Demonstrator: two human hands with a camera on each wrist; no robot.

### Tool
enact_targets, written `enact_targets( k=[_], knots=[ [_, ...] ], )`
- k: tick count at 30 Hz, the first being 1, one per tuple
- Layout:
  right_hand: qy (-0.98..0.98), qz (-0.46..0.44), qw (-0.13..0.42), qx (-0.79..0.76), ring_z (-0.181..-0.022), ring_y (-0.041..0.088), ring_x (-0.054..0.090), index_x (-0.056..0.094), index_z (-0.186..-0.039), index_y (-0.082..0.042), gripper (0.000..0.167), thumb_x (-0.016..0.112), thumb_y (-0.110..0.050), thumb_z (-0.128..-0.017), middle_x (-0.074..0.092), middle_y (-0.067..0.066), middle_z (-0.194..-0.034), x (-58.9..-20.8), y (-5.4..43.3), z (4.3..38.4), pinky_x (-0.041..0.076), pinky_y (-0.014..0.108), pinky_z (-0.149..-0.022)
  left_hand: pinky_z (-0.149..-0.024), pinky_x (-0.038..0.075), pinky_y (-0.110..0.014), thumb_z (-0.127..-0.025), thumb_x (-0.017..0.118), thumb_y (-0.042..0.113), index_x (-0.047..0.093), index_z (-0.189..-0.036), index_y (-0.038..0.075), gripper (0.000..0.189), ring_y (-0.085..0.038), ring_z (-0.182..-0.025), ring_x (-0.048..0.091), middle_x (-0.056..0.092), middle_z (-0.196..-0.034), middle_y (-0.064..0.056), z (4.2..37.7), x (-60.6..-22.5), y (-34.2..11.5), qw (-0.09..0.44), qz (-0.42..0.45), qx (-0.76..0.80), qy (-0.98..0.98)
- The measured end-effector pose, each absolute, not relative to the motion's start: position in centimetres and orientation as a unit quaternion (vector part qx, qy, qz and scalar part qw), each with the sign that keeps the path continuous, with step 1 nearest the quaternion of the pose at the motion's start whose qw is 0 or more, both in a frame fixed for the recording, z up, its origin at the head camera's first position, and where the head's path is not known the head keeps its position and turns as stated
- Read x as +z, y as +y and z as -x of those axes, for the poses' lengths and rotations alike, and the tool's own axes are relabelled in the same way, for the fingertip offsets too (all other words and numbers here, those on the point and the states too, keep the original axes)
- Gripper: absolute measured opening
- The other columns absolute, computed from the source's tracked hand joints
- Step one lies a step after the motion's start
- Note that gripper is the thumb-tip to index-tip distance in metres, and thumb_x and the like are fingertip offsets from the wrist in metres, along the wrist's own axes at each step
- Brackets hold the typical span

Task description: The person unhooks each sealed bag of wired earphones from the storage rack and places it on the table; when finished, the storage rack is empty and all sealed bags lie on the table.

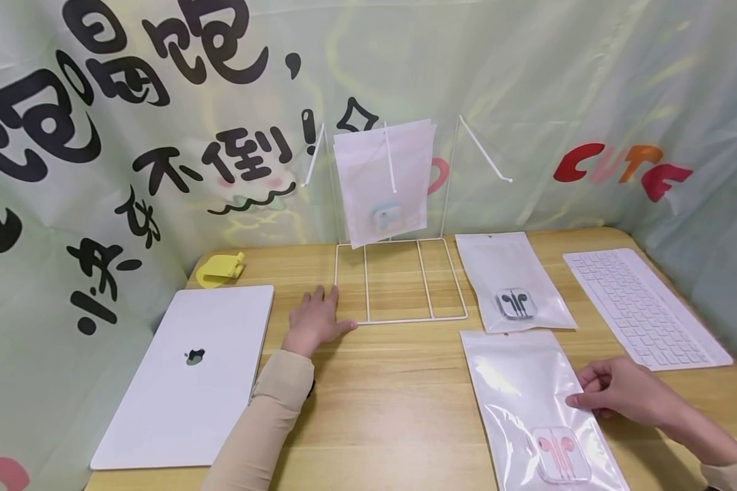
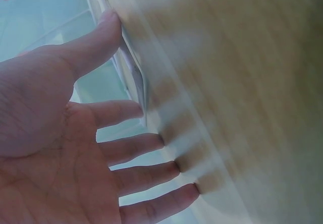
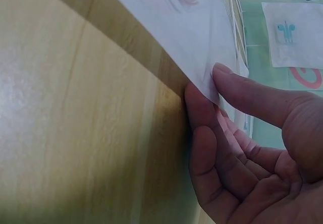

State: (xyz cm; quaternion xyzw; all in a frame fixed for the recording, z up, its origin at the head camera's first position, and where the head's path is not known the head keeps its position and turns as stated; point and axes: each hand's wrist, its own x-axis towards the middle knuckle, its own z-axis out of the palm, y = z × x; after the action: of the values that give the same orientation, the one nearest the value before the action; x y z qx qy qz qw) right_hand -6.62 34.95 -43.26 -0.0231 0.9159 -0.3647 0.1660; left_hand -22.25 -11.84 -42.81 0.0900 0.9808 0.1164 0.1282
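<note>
In the head view my left hand [image 1: 316, 318] rests on the table with fingers spread, its thumb at the front left corner of a white wire display rack [image 1: 417, 319]. The left wrist view shows that hand's fingers [image 2: 133, 148] extended, fingertips at the wood. My right hand [image 1: 629, 392] pinches the right edge of a glossy white pouch [image 1: 516, 382] between thumb and index finger. Pink earphones in a clear case [image 1: 561, 455] show through its lower part. In the right wrist view the pinched pouch edge [image 3: 197, 67] is raised off the table.
A pouch with blue earphones [image 1: 374, 164] hangs on the rack's middle hook; the side hooks [image 1: 485, 149] are bare. Behind the gripped pouch lies one with black earphones [image 1: 497, 266]. A white keyboard [image 1: 641, 307] is right, a laptop [image 1: 221, 354] left, and a yellow object [image 1: 220, 271] behind it.
</note>
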Motion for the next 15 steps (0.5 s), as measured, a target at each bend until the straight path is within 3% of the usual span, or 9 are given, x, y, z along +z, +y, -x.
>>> enact_targets(
  k=[8, 15],
  knots=[
    [0.927, 0.02, 0.16, -0.338, -0.061, 0.007, 0.059, 0.069, -0.091, -0.004, 0.028, 0.08, -0.028, -0.084, 0.065, -0.002, -0.072, -42.3, 35.3, 6.8, 0.05, 0.025, -0.055, -0.099, 0.034, -0.067, -0.089, 0.066, 0.056, 0.028, -0.156, 0.011, 0.089, -0.047, -0.141, 0.024, 0.024, -0.158, -0.022, 22.2, -42.7, -11.8, 0.128, -0.092, 0.115, 0.981],
    [0.95, 0.019, 0.1, -0.295, -0.063, 0.008, 0.062, 0.071, -0.092, -0.008, 0.028, 0.083, -0.03, -0.081, 0.067, -0.006, -0.073, -40.2, 35.3, 7.8, 0.046, 0.023, -0.057, -0.099, 0.034, -0.066, -0.089, 0.065, 0.057, 0.027, -0.157, 0.011, 0.09, -0.047, -0.141, 0.023, 0.023, -0.158, -0.022, 22.3, -42.7, -11.7, 0.133, -0.091, 0.112, 0.981]
  ],
)
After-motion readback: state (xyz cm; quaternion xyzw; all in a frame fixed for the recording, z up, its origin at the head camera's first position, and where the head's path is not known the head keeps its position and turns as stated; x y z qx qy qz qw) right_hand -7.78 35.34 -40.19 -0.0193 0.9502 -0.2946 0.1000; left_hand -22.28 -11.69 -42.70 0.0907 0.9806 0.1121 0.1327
